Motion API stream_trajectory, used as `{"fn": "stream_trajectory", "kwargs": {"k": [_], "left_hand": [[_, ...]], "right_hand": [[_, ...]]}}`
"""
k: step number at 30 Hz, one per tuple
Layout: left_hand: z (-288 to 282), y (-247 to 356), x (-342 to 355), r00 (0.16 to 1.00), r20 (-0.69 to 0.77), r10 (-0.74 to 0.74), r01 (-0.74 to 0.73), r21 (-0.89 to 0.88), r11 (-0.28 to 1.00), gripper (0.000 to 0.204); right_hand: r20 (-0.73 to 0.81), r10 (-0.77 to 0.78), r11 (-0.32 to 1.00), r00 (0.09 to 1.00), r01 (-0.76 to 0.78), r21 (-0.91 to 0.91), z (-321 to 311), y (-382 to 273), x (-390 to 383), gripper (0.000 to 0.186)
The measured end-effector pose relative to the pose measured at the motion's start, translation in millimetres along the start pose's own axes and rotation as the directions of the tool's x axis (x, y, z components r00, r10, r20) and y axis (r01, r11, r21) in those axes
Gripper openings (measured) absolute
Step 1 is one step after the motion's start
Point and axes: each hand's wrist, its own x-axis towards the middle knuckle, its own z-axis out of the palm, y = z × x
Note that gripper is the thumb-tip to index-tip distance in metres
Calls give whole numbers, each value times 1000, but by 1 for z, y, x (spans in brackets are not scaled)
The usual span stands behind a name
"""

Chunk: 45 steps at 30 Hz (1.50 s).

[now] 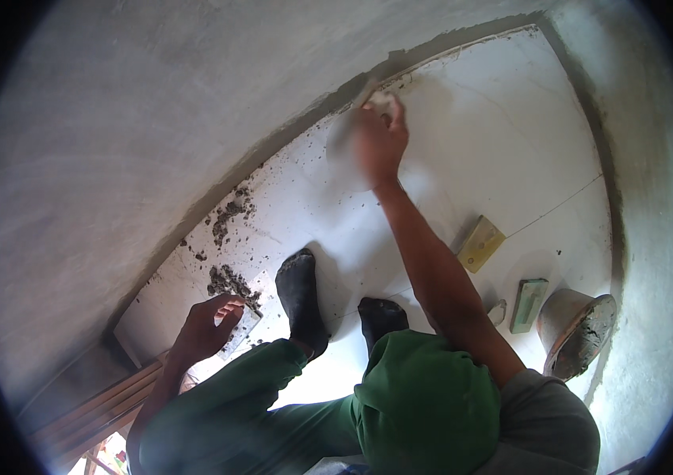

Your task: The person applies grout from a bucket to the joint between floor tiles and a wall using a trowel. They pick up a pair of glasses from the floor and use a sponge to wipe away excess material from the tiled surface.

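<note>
My right hand reaches out to the foot of the grey wall, its fingers closed round a pale thing that is blurred and mostly hidden. At the lower left, my left hand is closed over a flat, pale rectangular plate low at the floor; whatever part the fingers grip is hidden. Dark mortar crumbs lie against the plate's far side. More crumbs are scattered along the wall's foot between my two hands.
White floor tiles run up to plastered walls with a dark band at the base. A yellow block, a green-edged float-like block and a mortar-smeared bucket stand to the right. My dark-socked feet are in the middle; brown slats lie lower left.
</note>
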Motion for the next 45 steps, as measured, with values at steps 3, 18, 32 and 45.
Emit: {"fn": "stream_trajectory", "kwargs": {"k": [3,18,32,45], "left_hand": [[5,10,9,1000,25,12,-12,3,1000,29],[12,-17,-13,997,20,-72,72,-3,997,27],[7,-6,-7,1000,-25,-14,14,2,1000,28],[12,-3,-12,999,-17,-44,43,-55,998,31]], "right_hand": [[-169,-165,983,972,176,53,3,26,40,54],[58,128,979,990,-136,151,-42,-31,71,49],[214,-46,973,976,-5,232,34,23,-54,43],[155,-54,998,986,49,37,27,40,-48,45]]}}
